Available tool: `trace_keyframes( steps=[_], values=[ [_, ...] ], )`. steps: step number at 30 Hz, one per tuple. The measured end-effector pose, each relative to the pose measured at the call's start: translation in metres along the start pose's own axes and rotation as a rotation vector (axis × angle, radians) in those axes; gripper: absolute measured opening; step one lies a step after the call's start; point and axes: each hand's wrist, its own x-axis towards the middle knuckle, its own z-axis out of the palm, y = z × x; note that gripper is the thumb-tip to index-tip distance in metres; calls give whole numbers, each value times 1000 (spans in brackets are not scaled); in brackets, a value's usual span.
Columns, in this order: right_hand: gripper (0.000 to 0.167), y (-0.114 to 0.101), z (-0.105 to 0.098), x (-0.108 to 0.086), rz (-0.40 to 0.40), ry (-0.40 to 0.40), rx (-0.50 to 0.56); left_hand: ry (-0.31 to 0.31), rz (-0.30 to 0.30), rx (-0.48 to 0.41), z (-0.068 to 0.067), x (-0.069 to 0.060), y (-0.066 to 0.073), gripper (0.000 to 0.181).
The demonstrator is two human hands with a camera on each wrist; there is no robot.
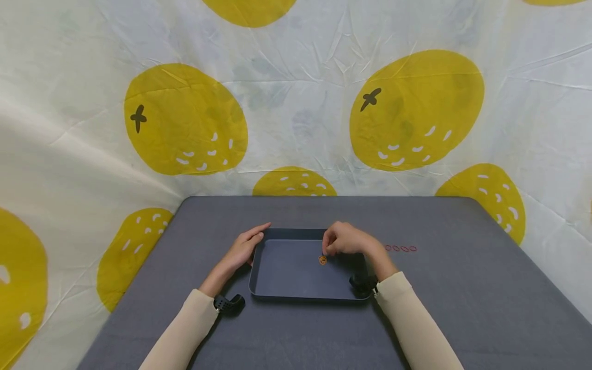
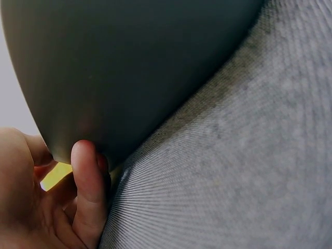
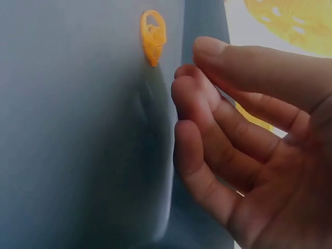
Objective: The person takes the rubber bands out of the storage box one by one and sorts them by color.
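Observation:
A dark grey rectangular tray point(image 1: 296, 296) lies on the cloth-covered table. My left hand point(image 1: 241, 249) holds its far left corner; in the left wrist view a fingertip point(image 2: 84, 155) presses the outer wall, and the thumb's tip is partly hidden at the rim. Over the tray's right half is my right hand point(image 1: 347, 240), its fingers loosely bent. Just below its fingertips sit small orange rings point(image 1: 322, 260), like rubber bands, bunched together on the tray floor. From the right wrist, this orange bunch point(image 3: 153, 39) stands apart from the fingers, and nothing shows between thumb and fingers.
Several thin red rings point(image 1: 404, 248) lie in a row on the grey tablecloth point(image 1: 462, 298), right of the tray. Behind the table hangs a white curtain point(image 1: 296, 123) with yellow fruit prints. Each wrist wears a black camera point(image 1: 229, 305).

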Motion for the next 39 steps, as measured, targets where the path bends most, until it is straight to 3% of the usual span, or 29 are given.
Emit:
trace_keyframes(
  steps=[10,24,30,39],
  values=[
    [13,-4,6,0,23,-62,-1,-33,-19,-16,-1,0,4,46],
    [11,-2,8,1,42,-56,-2,-9,-2,-22,1,-3,4,44],
    [10,-3,9,3,63,-62,1,-21,-19,-19,0,-5,11,45],
    [2,-2,9,3,51,-66,-6,0,-2,8,0,-2,4,43]
  ],
)
